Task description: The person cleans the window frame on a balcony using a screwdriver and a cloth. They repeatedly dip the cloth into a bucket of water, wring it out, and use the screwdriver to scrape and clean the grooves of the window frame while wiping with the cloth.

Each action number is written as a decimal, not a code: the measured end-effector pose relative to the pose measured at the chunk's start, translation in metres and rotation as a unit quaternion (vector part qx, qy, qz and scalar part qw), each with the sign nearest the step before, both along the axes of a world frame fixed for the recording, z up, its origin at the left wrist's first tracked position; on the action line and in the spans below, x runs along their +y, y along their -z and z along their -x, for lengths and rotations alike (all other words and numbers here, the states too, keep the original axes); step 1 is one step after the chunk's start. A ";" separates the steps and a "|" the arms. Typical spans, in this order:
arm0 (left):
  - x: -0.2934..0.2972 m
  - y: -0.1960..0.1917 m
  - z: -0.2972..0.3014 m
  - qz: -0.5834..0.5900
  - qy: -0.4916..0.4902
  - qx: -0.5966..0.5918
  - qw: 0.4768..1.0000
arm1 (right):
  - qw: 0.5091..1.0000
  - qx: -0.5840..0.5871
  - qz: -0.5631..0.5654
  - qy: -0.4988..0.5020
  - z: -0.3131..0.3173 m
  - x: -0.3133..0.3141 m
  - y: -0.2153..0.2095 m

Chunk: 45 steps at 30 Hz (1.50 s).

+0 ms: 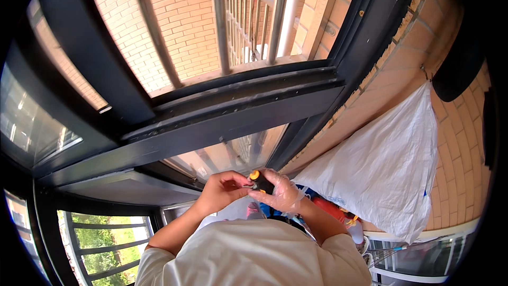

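In front of my chest, my right hand [279, 191], in a clear plastic glove, is closed around a short black-and-yellow tool handle [261, 181]. The kind of tool cannot be made out; its yellow end points up and away from me. My bare left hand [223, 188] meets it from the left, thumb and fingers pinched together beside the handle. A small greyish bit shows between the left fingertips, too small to name. Just beyond both hands is the lower glass pane [211, 161] of the dark-framed window.
A dark window rail [211, 127] crosses ahead, with metal bars [221, 21] outside it. A white woven sheet [381, 164] hangs along the tiled wall [460, 143] at right. Red and blue items [330, 211] lie below my right forearm. A barred window [108, 243] stands at lower left.
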State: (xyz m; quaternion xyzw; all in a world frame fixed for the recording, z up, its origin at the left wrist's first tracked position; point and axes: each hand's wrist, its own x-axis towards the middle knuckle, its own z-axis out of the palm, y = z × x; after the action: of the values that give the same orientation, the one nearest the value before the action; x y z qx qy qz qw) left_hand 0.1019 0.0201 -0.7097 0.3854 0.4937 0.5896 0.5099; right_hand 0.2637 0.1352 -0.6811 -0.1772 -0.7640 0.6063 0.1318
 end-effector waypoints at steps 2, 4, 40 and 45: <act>0.010 -0.009 -0.002 -0.003 -0.033 0.034 0.999 | 0.995 0.022 -0.096 0.002 -0.001 0.015 0.002; 0.015 -0.010 0.001 -0.005 -0.062 0.078 0.995 | 0.988 0.069 -0.140 0.023 0.000 0.027 -0.002; 0.128 -0.112 -0.029 -0.230 -0.036 0.185 0.955 | 0.964 -0.042 0.083 0.249 -0.123 -0.022 -0.105; 0.137 -0.107 -0.039 -0.220 0.003 0.193 0.956 | 0.968 -0.069 0.043 0.236 -0.128 -0.012 -0.084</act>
State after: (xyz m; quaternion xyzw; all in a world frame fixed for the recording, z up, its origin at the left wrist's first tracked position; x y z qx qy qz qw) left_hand 0.1406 0.1569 -0.6025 0.5959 0.4394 0.5968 0.3093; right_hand 0.3916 0.1231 -0.5967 -0.3993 -0.6810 0.5766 0.2105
